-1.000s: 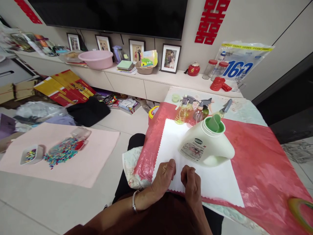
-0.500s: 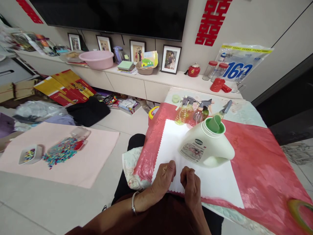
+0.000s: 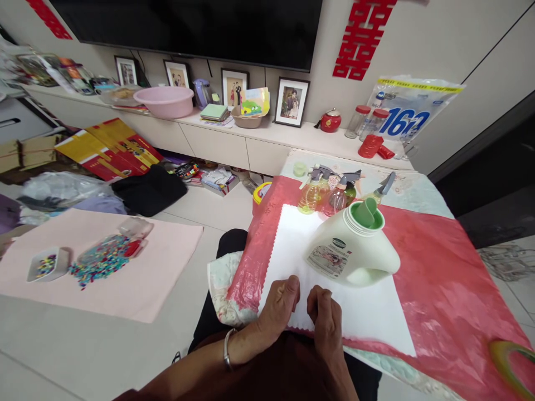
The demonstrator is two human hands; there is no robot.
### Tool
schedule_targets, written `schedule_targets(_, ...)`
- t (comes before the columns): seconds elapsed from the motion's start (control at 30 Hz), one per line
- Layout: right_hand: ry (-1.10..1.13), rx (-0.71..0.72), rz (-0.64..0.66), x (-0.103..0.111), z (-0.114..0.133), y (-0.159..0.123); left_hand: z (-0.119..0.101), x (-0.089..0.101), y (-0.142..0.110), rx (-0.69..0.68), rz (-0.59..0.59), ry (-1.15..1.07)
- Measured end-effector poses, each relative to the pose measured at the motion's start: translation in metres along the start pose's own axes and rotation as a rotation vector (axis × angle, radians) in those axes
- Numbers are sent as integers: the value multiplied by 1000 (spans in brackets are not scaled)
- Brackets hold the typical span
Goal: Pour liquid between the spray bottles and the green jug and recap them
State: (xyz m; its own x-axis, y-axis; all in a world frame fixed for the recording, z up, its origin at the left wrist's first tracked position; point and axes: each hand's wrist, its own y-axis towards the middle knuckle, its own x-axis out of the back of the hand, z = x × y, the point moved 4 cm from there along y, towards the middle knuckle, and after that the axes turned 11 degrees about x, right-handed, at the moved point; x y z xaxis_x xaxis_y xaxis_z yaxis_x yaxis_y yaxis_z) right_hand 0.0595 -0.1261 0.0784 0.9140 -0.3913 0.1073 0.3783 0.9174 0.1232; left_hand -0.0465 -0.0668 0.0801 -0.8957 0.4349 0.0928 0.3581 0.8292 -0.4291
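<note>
My left hand (image 3: 281, 305) and my right hand (image 3: 325, 314) rest side by side on the near edge of a white cloth (image 3: 368, 312) with a zigzag border. Both have their fingers curled in, and what they pinch, if anything, is hidden. The cloth lies on a red plastic sheet (image 3: 443, 278) that covers the table. A large white jug (image 3: 355, 248) with a green cap stands on the cloth just beyond my hands. A silver bangle is on my left wrist.
Several small spray bottles (image 3: 330, 192) stand behind the jug. A green tape ring (image 3: 512, 362) lies at the near right. On the floor to the left a pink mat (image 3: 137, 278) holds spilled coloured beads (image 3: 98, 262) and a small tray (image 3: 44, 264). A shelf with photo frames and a pink basin (image 3: 165, 101) runs along the wall.
Both hands stay at the cloth's near edge; the view has shifted slightly. Nothing else has moved.
</note>
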Motion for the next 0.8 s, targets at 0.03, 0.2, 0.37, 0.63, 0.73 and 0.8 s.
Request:
schedule_targets(0.03,-1,-3,-2,0,0,0,0,0,0,-4,2,1)
schedule_targets(0.2,5,-20,-13,0,0,-1,8,-1,1,-43,5,10)
schedule_targets(0.37,6,-30,-15,0,-3,-3,15,-3,5,-36,14,3)
schedule_targets(0.63,-3,-31,12,4,-10,-3,15,-2,5,-59,26,-4)
schedule_targets(0.73,-29,-31,8,13,-14,-1,13,-2,6,-49,33,-24)
schedule_targets(0.8,-47,-33,-1,19,-17,0,12,-3,7,-33,31,-20)
